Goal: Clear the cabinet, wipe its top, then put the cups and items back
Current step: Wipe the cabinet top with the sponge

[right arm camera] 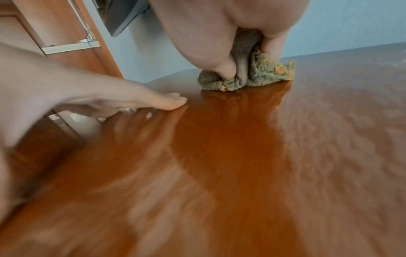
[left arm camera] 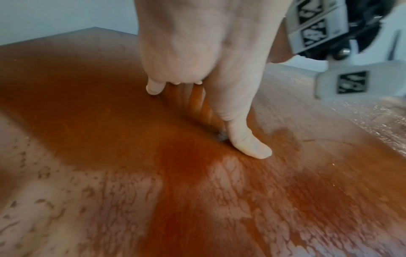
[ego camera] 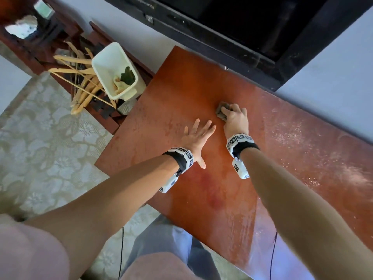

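Observation:
The reddish-brown cabinet top [ego camera: 181, 87] fills the middle of the head view, bare of cups. My right hand [ego camera: 234, 116] grips a bunched grey-green cloth [ego camera: 222, 112] and presses it on the wood near the back. In the right wrist view the cloth [right arm camera: 263, 76] sits crumpled under my curled fingers. Just left of it my left hand [ego camera: 198, 134] lies flat on the top with fingers spread straight; the left wrist view shows its thumb [left arm camera: 248, 139] touching the wood. The left part of the top looks damp and streaked; the right part [ego camera: 323, 158] carries pale dust.
A black television [ego camera: 242, 27] hangs on the wall right behind the cabinet. On the floor to the left stand a white bin [ego camera: 113, 71] with scraps inside and a heap of wooden hangers [ego camera: 80, 77]. Patterned flooring [ego camera: 50, 148] lies left of the cabinet.

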`<action>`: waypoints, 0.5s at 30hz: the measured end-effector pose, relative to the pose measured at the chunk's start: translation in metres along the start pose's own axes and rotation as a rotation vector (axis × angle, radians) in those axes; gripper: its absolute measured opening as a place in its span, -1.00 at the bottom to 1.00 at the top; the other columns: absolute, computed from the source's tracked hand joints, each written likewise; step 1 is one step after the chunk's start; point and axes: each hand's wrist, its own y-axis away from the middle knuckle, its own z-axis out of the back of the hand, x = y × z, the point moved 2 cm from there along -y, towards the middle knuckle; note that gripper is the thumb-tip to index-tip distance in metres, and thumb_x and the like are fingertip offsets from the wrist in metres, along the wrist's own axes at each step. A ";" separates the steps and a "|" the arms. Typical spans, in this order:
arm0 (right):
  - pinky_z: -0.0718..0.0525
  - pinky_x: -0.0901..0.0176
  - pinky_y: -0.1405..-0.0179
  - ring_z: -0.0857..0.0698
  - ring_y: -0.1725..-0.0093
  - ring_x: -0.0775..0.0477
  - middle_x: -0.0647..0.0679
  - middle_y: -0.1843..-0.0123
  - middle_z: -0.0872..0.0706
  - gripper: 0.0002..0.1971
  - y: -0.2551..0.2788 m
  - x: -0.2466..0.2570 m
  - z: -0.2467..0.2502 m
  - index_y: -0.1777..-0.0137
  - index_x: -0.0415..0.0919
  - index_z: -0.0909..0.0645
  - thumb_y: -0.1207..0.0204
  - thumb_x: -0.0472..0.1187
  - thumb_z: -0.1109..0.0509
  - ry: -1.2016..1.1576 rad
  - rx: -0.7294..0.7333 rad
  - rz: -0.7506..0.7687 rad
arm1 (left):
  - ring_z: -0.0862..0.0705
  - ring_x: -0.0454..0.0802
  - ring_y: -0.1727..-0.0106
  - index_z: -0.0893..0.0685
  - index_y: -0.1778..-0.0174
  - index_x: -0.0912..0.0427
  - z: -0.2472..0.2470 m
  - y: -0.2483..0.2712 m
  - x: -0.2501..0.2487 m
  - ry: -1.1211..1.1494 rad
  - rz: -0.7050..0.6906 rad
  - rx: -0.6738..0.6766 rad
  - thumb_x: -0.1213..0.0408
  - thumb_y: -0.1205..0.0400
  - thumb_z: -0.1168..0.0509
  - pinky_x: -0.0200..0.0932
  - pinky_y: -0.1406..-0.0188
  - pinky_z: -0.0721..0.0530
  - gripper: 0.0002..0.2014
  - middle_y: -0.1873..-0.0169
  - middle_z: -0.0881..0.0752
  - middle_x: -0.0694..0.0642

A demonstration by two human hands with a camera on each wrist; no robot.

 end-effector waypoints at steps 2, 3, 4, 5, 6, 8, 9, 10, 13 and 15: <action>-0.68 -0.33 -0.16 -0.50 -0.23 -0.40 -0.14 -0.30 -0.62 -0.59 0.010 0.003 -0.002 -0.38 -0.06 -0.70 -0.62 -0.43 -0.31 0.006 0.045 0.025 | 0.41 0.22 -0.77 0.33 -0.79 -0.15 0.002 0.001 -0.002 -0.010 0.004 0.001 -0.17 -0.06 -0.79 0.55 -0.69 0.13 0.63 -0.77 0.39 -0.14; -0.69 -0.33 -0.16 -0.51 -0.22 -0.38 -0.13 -0.28 -0.63 -0.62 0.010 0.003 -0.001 -0.36 -0.06 -0.71 -0.64 -0.40 -0.32 0.013 0.059 0.040 | 0.41 0.22 -0.77 0.32 -0.79 -0.15 0.002 0.001 -0.002 -0.010 0.001 0.001 -0.17 -0.06 -0.79 0.55 -0.70 0.12 0.63 -0.77 0.39 -0.14; -0.69 -0.30 -0.15 -0.52 -0.20 -0.37 -0.13 -0.25 -0.63 -0.63 0.008 0.002 0.001 -0.36 -0.05 -0.72 -0.64 -0.39 -0.34 0.021 0.070 0.049 | 0.40 0.23 -0.77 0.32 -0.79 -0.15 0.001 0.001 -0.002 -0.006 -0.004 -0.005 -0.17 -0.06 -0.79 0.55 -0.69 0.12 0.63 -0.77 0.38 -0.14; -0.70 -0.27 -0.14 -0.53 -0.19 -0.37 -0.13 -0.24 -0.63 -0.60 0.005 0.000 0.003 -0.36 -0.05 -0.72 -0.62 -0.42 -0.34 0.031 0.083 0.063 | 0.39 0.23 -0.78 0.31 -0.79 -0.15 0.001 0.001 -0.002 -0.001 -0.008 -0.014 -0.16 -0.06 -0.79 0.55 -0.69 0.12 0.63 -0.77 0.37 -0.14; -0.70 -0.25 -0.14 -0.53 -0.20 -0.37 -0.13 -0.25 -0.63 -0.55 0.001 -0.001 0.005 -0.39 -0.06 -0.72 -0.60 -0.46 -0.34 0.041 0.095 0.080 | 0.39 0.23 -0.78 0.30 -0.80 -0.15 0.001 0.002 -0.003 0.003 -0.009 -0.019 -0.16 -0.05 -0.79 0.55 -0.69 0.12 0.62 -0.78 0.36 -0.14; -0.70 -0.27 -0.15 -0.52 -0.25 -0.37 -0.14 -0.29 -0.63 -0.48 -0.010 -0.001 0.008 -0.44 -0.09 -0.68 -0.57 -0.54 -0.32 0.052 0.093 0.097 | 0.39 0.22 -0.78 0.29 -0.80 -0.14 0.000 0.001 -0.003 0.012 -0.011 -0.022 -0.14 -0.05 -0.80 0.54 -0.70 0.13 0.62 -0.78 0.35 -0.15; -0.70 -0.29 -0.16 -0.51 -0.26 -0.37 -0.14 -0.30 -0.63 -0.45 -0.016 0.001 0.010 -0.45 -0.10 -0.67 -0.55 -0.57 -0.31 0.057 0.077 0.097 | 0.39 0.23 -0.78 0.29 -0.80 -0.14 -0.001 0.001 -0.002 0.017 -0.014 -0.028 -0.14 -0.05 -0.80 0.54 -0.70 0.13 0.62 -0.78 0.34 -0.14; -0.69 -0.30 -0.17 -0.50 -0.28 -0.37 -0.14 -0.32 -0.62 -0.43 -0.025 0.004 0.010 -0.46 -0.11 -0.67 -0.53 -0.59 -0.30 0.054 0.064 0.093 | 0.39 0.23 -0.78 0.29 -0.80 -0.13 -0.003 0.000 -0.002 0.019 -0.019 -0.035 -0.14 -0.05 -0.80 0.54 -0.69 0.13 0.63 -0.78 0.34 -0.14; -0.65 -0.34 -0.24 -0.48 -0.32 -0.41 -0.18 -0.35 -0.61 -0.45 -0.063 0.013 0.010 -0.44 -0.13 -0.68 -0.55 -0.60 -0.28 0.037 0.025 0.067 | 0.40 0.23 -0.77 0.29 -0.80 -0.13 -0.006 -0.002 -0.001 0.024 -0.025 -0.050 -0.14 -0.05 -0.80 0.54 -0.70 0.14 0.63 -0.78 0.34 -0.14; -0.64 -0.35 -0.28 -0.49 -0.35 -0.45 -0.23 -0.34 -0.62 -0.56 -0.093 0.022 0.014 -0.39 -0.15 -0.71 -0.61 -0.52 -0.30 0.020 -0.009 0.060 | 0.41 0.23 -0.77 0.29 -0.80 -0.12 -0.008 -0.004 0.000 0.030 -0.025 -0.060 -0.14 -0.05 -0.80 0.56 -0.69 0.13 0.63 -0.78 0.34 -0.14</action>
